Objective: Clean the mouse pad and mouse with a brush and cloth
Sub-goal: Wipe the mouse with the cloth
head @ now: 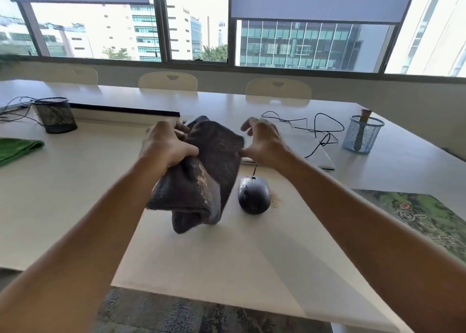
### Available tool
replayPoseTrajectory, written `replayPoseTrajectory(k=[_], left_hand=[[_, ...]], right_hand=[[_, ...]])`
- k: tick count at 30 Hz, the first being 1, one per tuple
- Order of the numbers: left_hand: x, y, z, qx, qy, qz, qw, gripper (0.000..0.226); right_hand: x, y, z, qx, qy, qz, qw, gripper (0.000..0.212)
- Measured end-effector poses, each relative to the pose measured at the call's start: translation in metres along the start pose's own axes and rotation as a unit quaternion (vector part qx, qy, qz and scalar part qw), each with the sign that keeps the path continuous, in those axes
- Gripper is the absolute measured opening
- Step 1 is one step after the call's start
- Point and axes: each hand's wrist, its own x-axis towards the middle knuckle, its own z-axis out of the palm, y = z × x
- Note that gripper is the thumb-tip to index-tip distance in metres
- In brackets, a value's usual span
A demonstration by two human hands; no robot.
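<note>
Hanging in the air over the white table, a dark grey towelling cloth is seen bunched and folded. It is gripped by the left hand, with fingers and thumb curled tight round its upper left part. The right hand is held just beside the cloth's right edge, fingers spread and bent, nothing clamped. The thumb tip is at that edge; contact cannot be told. Below the cloth, a dark grey corded computer mouse is seated on a pale rectangular mouse pad, its cord led away toward a closed white laptop. A patch of brown dust is noted on the pad, against the mouse's right side. A brown-topped brush is stood upright in a blue wire-mesh cup at far right, well apart from both hands. A black mesh cup and a folded green cloth are recorded at far left.
</note>
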Motion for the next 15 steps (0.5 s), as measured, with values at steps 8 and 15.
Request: replayPoseTrajectory(k=[8, 15], left_hand=[[0.000, 0.015, 0.018, 0.101, 0.115, 0.081, 0.985, 0.051], [-0.015, 0.019, 0.066, 0.152, 0.039, 0.139, 0.978, 0.048]], right_hand=[[-0.003, -0.010, 0.023, 0.284, -0.221, 0.054, 0.931, 0.026], [0.002, 0.039, 0.013, 0.104, -0.146, 0.103, 0.978, 0.019]])
